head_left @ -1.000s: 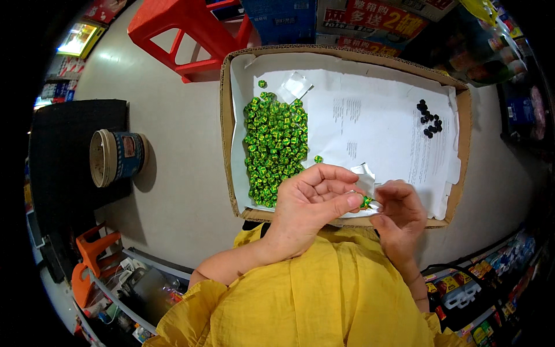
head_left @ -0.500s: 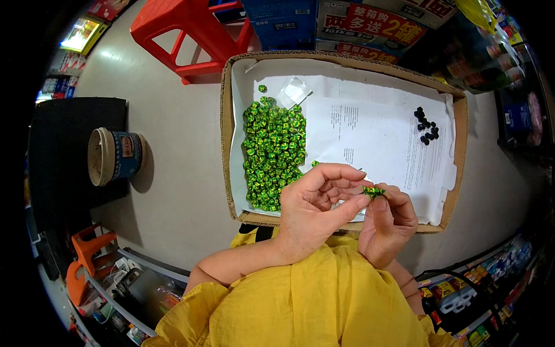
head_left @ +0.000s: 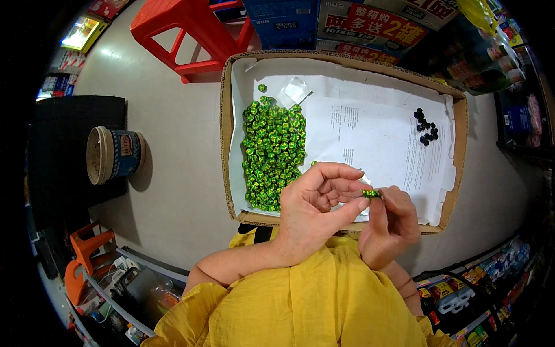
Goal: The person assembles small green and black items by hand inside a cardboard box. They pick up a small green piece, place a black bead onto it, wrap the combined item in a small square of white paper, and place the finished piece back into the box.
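A grey shop floor (head_left: 185, 144) spreads under the head view, with a red stool (head_left: 191, 40) and stacked cartons (head_left: 283, 26) at the top and a bucket (head_left: 124, 153) on its side or tipped by the lens, I cannot tell which, to the left. In front of the person's yellow garment (head_left: 312, 283) lies a shallow cardboard tray (head_left: 260, 220) lined with white paper (head_left: 387, 104). A dense heap of green wrapped pieces (head_left: 274, 150) fills its left part, a silvery sheet (head_left: 295, 91) rests by the heap's upper end, and a small cluster of dark pieces (head_left: 426, 125) sits well apart on the right.

The left hand (head_left: 312, 202) is loosely curled, its thumb and a fingertip narrowed on one green wrapper (head_left: 370, 194), held over the tray's near edge. The right hand (head_left: 390, 225) pinches the wrapper's right end between thumb and forefinger. Whether a dark piece sits inside is hidden.

The step in hand looks like closing the wrapper, probably by twisting that end. The next move seems to call for a light, steady left pinch on the middle while the right fingertips turn the tail without tearing it.
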The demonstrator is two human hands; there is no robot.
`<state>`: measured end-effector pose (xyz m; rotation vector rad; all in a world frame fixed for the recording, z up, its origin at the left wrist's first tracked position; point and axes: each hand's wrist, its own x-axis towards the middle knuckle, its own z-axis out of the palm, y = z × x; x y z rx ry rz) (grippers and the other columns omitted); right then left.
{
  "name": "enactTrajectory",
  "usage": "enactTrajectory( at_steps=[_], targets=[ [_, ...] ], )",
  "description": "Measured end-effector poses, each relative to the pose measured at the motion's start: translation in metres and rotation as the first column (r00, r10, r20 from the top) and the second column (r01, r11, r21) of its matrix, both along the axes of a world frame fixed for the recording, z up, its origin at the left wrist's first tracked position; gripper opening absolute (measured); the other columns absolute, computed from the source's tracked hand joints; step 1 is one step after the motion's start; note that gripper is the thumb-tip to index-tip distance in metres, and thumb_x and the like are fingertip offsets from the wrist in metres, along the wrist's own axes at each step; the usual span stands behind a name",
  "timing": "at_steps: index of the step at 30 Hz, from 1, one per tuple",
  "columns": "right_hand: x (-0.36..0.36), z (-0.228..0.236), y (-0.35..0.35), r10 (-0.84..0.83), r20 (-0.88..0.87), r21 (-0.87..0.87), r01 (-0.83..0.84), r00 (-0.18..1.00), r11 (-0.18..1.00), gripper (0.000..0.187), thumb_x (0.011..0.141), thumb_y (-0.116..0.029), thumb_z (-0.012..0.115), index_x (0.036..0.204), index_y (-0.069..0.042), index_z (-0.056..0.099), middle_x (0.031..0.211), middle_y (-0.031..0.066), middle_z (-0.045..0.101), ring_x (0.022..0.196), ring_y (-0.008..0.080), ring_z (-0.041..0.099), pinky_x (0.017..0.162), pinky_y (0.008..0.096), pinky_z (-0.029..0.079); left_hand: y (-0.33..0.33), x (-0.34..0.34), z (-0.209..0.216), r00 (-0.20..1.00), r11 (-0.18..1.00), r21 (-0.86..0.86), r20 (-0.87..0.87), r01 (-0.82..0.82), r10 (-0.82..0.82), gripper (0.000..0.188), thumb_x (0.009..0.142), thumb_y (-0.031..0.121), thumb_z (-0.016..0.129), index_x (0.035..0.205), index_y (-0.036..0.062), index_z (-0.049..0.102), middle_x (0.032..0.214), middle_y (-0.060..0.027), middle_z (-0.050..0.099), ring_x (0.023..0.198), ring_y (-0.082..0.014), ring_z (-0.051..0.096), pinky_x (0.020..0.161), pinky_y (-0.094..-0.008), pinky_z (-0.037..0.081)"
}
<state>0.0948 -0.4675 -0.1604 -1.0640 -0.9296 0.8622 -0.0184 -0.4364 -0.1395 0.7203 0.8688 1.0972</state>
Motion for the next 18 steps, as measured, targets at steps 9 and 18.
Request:
enactTrajectory(
  at_steps=[9,18],
  targets=[
    [0.020,0.001,0.004,-0.081,0.879,0.201,-0.211,0.471,0.957,0.038,0.066,0.005,0.063,0.103,0.006,0.059,0.095,0.0119,0.053,0.070,0.0234,0.050,0.067,0.0354,0.043,0.005,-0.007,0.002,0.998,0.998,-0.031,0.030,-0.051,0.052,0.036,0.078,-0.008,0.061,0.112,-0.0054,0.049,0.095,-0.0125,0.062,0.087,-0.0118,0.060,0.078,-0.0224,0.050],
    [0.040,0.023,0.016,0.388,0.121,-0.271,-0.346,0.913,0.898,0.012,0.074,0.011,0.062,0.085,0.006,0.062,0.077,0.0079,0.061,0.068,0.0082,0.053,0.058,0.0189,0.042,0.006,-0.015,0.010,0.985,0.988,-0.044,-0.080,0.150,-0.153,0.040,0.079,-0.006,0.060,0.117,-0.0009,0.049,0.095,-0.0111,0.063,0.085,-0.0108,0.061,0.076,-0.0216,0.050]
  ],
)
